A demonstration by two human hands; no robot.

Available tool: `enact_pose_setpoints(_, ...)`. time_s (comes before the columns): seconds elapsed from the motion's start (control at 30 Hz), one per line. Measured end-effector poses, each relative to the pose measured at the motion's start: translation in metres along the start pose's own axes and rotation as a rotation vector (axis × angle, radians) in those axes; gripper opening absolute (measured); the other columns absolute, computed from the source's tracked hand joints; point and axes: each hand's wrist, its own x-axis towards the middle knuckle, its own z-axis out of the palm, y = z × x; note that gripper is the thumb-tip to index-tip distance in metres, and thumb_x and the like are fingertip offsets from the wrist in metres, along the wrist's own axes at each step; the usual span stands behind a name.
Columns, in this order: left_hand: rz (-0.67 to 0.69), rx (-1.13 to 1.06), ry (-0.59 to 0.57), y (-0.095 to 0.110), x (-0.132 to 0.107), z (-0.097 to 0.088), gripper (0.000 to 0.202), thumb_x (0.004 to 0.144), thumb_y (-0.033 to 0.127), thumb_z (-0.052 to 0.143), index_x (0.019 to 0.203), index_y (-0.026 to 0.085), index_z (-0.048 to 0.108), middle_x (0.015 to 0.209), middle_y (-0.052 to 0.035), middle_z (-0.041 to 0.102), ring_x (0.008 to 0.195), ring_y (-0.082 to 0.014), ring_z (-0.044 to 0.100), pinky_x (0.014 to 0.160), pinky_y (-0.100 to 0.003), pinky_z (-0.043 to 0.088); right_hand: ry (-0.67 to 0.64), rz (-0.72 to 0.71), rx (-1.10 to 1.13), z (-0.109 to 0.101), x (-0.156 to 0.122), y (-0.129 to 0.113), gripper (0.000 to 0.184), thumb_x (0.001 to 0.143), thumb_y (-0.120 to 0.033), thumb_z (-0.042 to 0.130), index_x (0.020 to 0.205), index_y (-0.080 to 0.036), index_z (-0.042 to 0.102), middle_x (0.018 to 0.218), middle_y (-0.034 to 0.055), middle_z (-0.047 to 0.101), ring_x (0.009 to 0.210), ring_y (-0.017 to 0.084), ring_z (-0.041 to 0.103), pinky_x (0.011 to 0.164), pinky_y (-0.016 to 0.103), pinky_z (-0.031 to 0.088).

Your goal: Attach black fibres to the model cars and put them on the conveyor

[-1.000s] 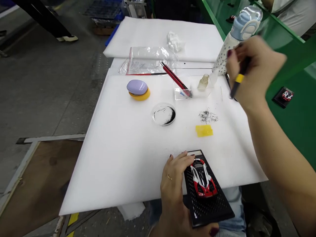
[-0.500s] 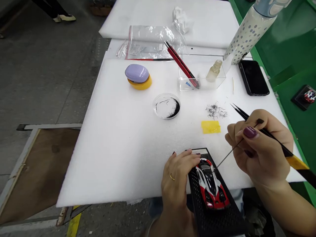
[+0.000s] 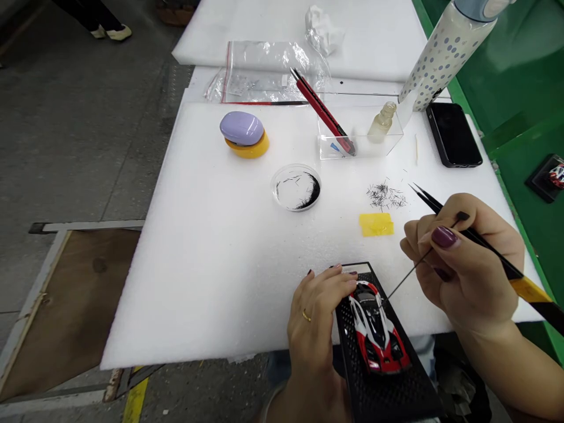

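A red, white and black model car (image 3: 382,335) sits on a black textured display base (image 3: 392,396) at the table's near edge. My left hand (image 3: 314,311) grips the base along its left side, its fingertips beside the car's upper left end. Between thumb and fingers, my right hand (image 3: 471,264) pinches a thin dark rod (image 3: 409,273). The rod's lower tip reaches the car's right side near the windscreen; contact cannot be made out. Black tweezers with a yellow band (image 3: 529,289) also rest in my right hand, tips pointing up and left.
Ahead lie yellow tape (image 3: 376,224), a pile of fine black slivers (image 3: 386,195) and a clear dish (image 3: 275,197) with more. Farther back are a clear box (image 3: 328,151), small bottle (image 3: 382,122), phone (image 3: 456,135), flask (image 3: 445,61) and purple-and-yellow case (image 3: 242,129).
The camera view has shifted very slightly. Both hands, the rod and the car keep nearly the same positions.
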Motion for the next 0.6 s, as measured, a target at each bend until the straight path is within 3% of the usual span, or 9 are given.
enact_pose_setpoints(0.13,0.028,-0.015,-0.057,-0.0021,0.001,-0.0027,0.031,0.109,0.024,0.036,0.117,0.026,0.065,0.116,0.0002,0.077,0.124,-0.0158,0.065,0.116,-0.034,0.037,0.009,-0.001,-0.002,0.0006,-0.0012,0.0014,0.025,0.088,-0.017,0.07,0.069,-0.019,0.053,0.06,-0.0044,0.048,0.05,0.008,0.026,0.049,0.03,0.022)
enact_pose_setpoints(0.3,-0.005,-0.053,0.007,0.0008,0.0011,0.0012,0.028,0.11,0.028,0.038,0.116,0.027,0.065,0.114,0.0015,0.076,0.123,-0.0155,0.064,0.116,-0.035,0.037,0.008,0.008,0.009,-0.0003,-0.0002,0.0012,0.026,0.087,-0.018,0.071,0.069,-0.019,0.052,0.062,-0.0044,0.047,0.051,0.008,0.027,0.05,0.03,0.022)
enact_pose_setpoints(0.6,-0.042,-0.054,-0.013,0.0048,0.0005,0.0001,0.027,0.11,0.033,0.04,0.117,0.029,0.065,0.115,0.0037,0.076,0.123,-0.017,0.065,0.117,-0.036,0.035,0.003,0.014,-0.012,0.0015,-0.0048,0.0032,0.025,0.089,-0.02,0.069,0.07,-0.021,0.053,0.061,-0.0041,0.046,0.051,0.009,0.027,0.049,0.03,0.022)
